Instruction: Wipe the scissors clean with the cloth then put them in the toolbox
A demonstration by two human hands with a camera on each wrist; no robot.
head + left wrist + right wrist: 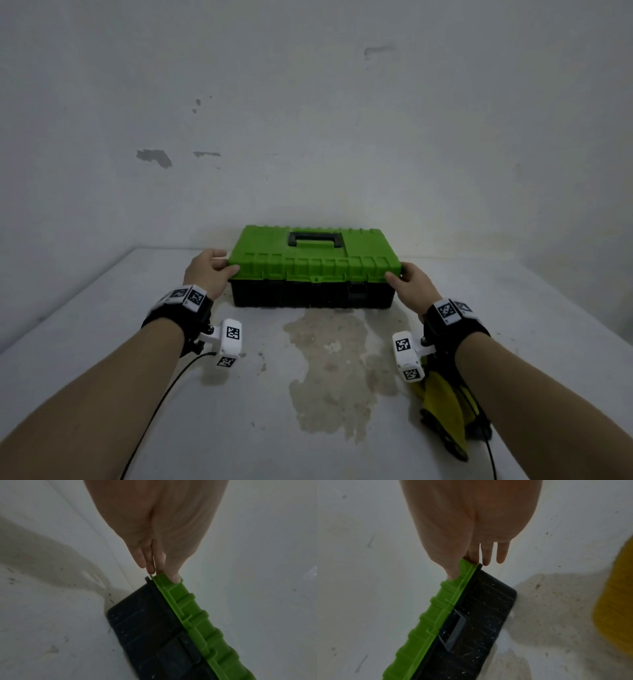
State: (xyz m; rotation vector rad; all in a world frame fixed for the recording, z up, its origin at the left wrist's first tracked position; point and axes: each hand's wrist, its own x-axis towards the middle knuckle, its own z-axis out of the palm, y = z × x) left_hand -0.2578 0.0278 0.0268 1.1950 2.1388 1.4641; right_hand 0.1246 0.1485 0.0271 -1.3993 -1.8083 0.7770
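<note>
Left hand (pixel 209 272) and right hand (pixel 409 284) pinch toolbox (pixel 313 270) lid corners (latch (pixel 453 627) seemingly undone). Move both corners evenly; avoid twisting.

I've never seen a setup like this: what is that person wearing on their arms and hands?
Both hands, left hand and right hand, are bare, with no sleeves. Each wrist has a black strap with white, black-patterned square tags, plus a white boxy camera with similar tags. Thin black cables trail back.
</note>
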